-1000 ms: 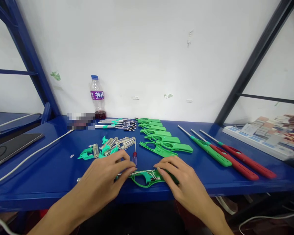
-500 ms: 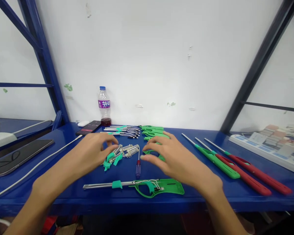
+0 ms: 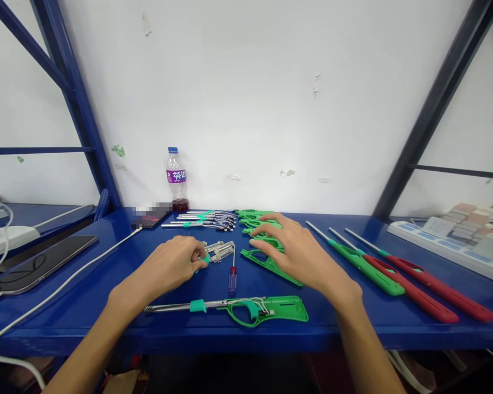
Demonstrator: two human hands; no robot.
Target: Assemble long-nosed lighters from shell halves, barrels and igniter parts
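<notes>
My left hand (image 3: 175, 265) is closed, thumb and fingertips pinching a small teal plastic piece (image 3: 206, 259). The palm hides most of the other teal pieces. Just beyond lie several clear plastic parts (image 3: 224, 250). With its fingers apart, my right hand (image 3: 290, 246) hovers over green lighter handle halves (image 3: 271, 265); I cannot tell whether it touches one. Between the hands is a screwdriver (image 3: 232, 279) with a purple and red handle. Nearest me lies an opened lighter (image 3: 285, 308), its metal tube pointing left and its wires showing in the green shell.
Metal lighter tubes with wires (image 3: 205, 224) lie at the back by a bottle (image 3: 176, 183). Whole lighters, one green (image 3: 365, 269) and two red (image 3: 419, 290), lie at right, near a power strip (image 3: 447, 249). A phone (image 3: 41, 262) and white cable (image 3: 82, 269) are at left.
My left hand has moved right and down onto the teal pieces, and its fingers have closed. The right hand has shifted slightly away from me over the green halves, still open.
</notes>
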